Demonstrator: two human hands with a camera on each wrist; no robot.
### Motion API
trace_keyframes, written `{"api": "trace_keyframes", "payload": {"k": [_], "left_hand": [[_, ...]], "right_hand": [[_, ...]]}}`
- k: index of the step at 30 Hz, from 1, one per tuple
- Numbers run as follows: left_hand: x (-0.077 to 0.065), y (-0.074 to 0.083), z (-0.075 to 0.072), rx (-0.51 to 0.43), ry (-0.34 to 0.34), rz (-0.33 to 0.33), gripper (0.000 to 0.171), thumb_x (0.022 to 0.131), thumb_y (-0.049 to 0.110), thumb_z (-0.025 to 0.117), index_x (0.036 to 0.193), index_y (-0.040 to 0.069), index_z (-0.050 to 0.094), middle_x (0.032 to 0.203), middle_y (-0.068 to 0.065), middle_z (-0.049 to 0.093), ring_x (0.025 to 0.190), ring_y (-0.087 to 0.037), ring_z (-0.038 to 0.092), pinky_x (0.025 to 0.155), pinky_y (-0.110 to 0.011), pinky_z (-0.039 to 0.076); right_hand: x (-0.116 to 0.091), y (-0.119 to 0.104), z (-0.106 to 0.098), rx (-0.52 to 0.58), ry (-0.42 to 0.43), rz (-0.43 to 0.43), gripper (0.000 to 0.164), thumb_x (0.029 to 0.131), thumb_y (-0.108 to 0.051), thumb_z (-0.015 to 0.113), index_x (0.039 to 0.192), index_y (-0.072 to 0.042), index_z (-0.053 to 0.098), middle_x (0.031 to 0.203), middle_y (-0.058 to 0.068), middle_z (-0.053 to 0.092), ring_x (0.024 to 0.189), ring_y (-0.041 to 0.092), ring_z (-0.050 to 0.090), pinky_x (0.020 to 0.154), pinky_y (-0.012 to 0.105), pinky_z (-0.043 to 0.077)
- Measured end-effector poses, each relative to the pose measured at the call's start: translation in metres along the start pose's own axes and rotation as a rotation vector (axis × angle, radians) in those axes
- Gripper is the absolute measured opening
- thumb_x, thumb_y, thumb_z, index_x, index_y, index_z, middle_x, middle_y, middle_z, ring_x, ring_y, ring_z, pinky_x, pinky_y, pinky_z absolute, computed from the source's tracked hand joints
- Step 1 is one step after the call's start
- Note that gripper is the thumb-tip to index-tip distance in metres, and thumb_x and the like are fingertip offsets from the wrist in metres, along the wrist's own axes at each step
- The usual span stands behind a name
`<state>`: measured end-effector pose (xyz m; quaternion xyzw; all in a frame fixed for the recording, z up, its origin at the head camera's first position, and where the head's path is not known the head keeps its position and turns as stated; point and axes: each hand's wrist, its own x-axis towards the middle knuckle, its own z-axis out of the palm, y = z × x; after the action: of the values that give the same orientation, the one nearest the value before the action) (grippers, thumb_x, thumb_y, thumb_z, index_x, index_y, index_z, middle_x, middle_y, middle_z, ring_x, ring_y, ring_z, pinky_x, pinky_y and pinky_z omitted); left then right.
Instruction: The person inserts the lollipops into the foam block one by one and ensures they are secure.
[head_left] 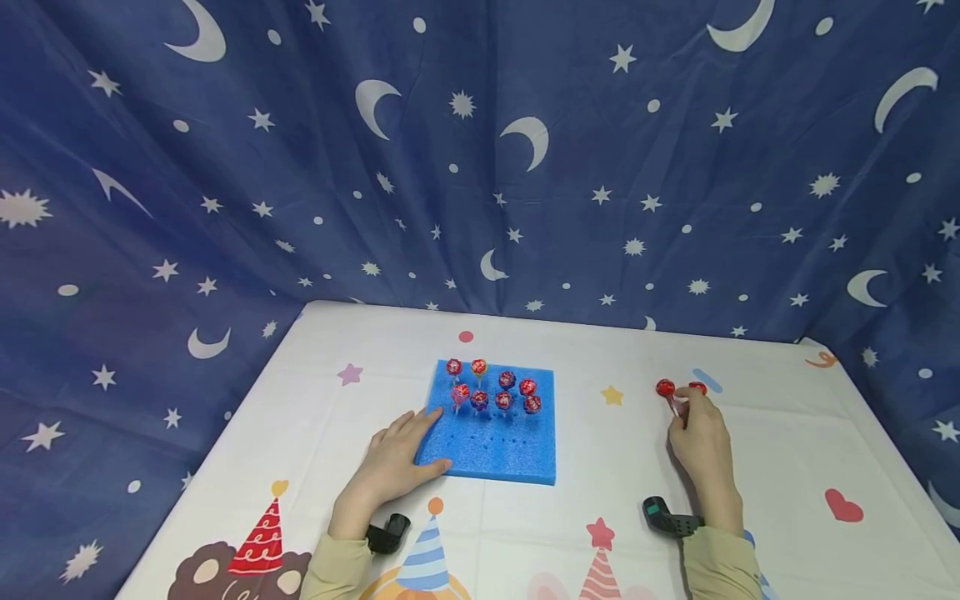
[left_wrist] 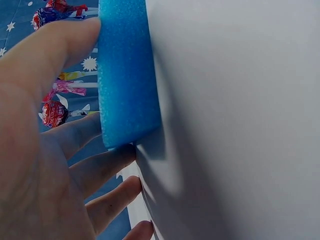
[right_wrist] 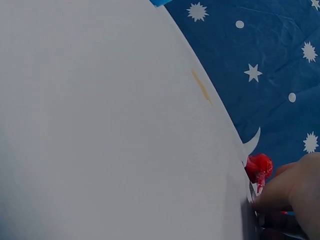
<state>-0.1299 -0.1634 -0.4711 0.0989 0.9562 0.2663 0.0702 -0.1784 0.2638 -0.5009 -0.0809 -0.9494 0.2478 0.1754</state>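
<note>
A blue foam block (head_left: 495, 462) lies on the table with several wrapped lollipops (head_left: 503, 402) standing upright in its far half; small holes dot its near half. My left hand (head_left: 397, 458) rests at the block's left side, the fingers fairly straight and the thumb touching the near left corner. In the left wrist view, the thumb and fingertips press against the foam (left_wrist: 127, 75). Far to the right, my right hand (head_left: 703, 437) pinches the stick of a red lollipop (head_left: 665, 387) between thumb and fingers. Another red lollipop (head_left: 697, 387) shows beyond the fingers, its stick hidden.
A white tablecloth (head_left: 600, 450) printed with stars, a heart and party-hat figures covers the table. Behind it hangs a dark blue curtain (head_left: 570, 208) with moons and stars. Each wrist wears a black strap device, such as the right one (head_left: 667, 518).
</note>
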Motion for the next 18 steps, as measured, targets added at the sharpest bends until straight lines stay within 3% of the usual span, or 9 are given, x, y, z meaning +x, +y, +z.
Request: {"api": "trace_keyframes", "payload": {"k": [7,14,18], "left_hand": [[-0.001,0.000,0.000,-0.005,0.008,0.002,0.077,0.084,0.045,0.069,0.148,0.018,0.038,0.154,-0.015,0.037,0.143,-0.040,0.029,0.109,-0.066,0.023],[-0.001,-0.001,0.001,-0.005,0.013,-0.002,0.077,0.083,0.044,0.070,0.148,0.018,0.038,0.153,-0.015,0.037,0.144,-0.040,0.028,0.110,-0.066,0.022],[-0.001,-0.001,0.000,-0.004,0.014,-0.005,0.077,0.083,0.044,0.070,0.148,0.018,0.038,0.154,-0.015,0.037,0.144,-0.040,0.028,0.110,-0.066,0.022]], "right_hand": [[-0.001,-0.002,0.000,0.042,-0.037,0.077,0.038,0.082,0.007,0.054,0.120,0.003,0.055,0.085,0.018,0.058,0.075,0.029,0.050,0.063,0.035,0.038],[-0.005,-0.010,-0.003,0.112,-0.057,0.127,0.037,0.084,0.005,0.053,0.120,0.000,0.055,0.090,0.018,0.060,0.076,0.027,0.054,0.063,0.031,0.037],[-0.005,-0.016,-0.004,0.185,-0.070,0.153,0.036,0.084,0.003,0.053,0.120,-0.001,0.056,0.093,0.018,0.062,0.073,0.019,0.054,0.062,0.026,0.037]]}}
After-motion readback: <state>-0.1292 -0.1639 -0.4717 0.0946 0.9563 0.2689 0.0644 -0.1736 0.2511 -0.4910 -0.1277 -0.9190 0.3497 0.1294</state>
